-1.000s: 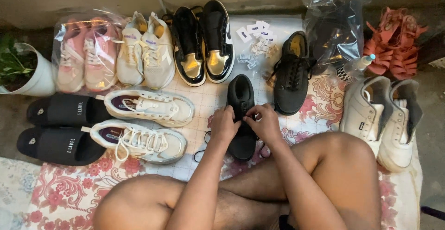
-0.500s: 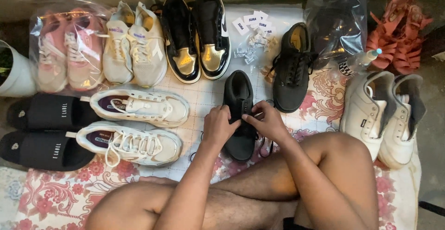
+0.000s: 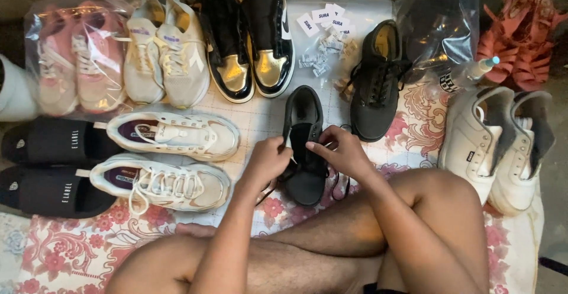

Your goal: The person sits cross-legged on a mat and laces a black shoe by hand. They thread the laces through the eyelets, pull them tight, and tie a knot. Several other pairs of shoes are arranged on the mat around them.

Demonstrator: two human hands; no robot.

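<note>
Person seated cross-legged on a floral cloth (image 3: pixel 71 252), shoes laid out across it. Both hands meet over a black sneaker (image 3: pixel 303 152) lying near the middle of the cloth, toe toward the person, heel toward the far edge. Left hand (image 3: pixel 269 161) curled, fingertips pinched on the shoe's lacing at the left side of the tongue. Right hand (image 3: pixel 340 152) also curled, thumb and forefinger pinching at the lacing from the right; a loose black lace (image 3: pixel 337 184) trails off the shoe beneath this hand. Exactly which strand each hand grips is too small to tell. Just right of the held shoe, its matching black sneaker (image 3: pixel 376 84) stands apart, laces slack. Toward the far edge: a black pair with gold toes (image 3: pixel 248 45), a cream pair (image 3: pixel 165 51) beside it, and a pink pair in a clear bag (image 3: pixel 74 60) at the far left corner. Left side of the cloth: two white trainers (image 3: pixel 171 158) lying on their sides, with black slides (image 3: pixel 50 164) at the left edge. Small white paper tags (image 3: pixel 325 21) and crumpled wrappers lie between the gold-toed pair and the second black sneaker. Right edge: a white high-top pair (image 3: pixel 497 146); beyond it a small bottle (image 3: pixel 467 75), a dark shoe in a clear bag (image 3: pixel 438 21) and reddish sandals (image 3: pixel 520 39) at the far right corner.
</note>
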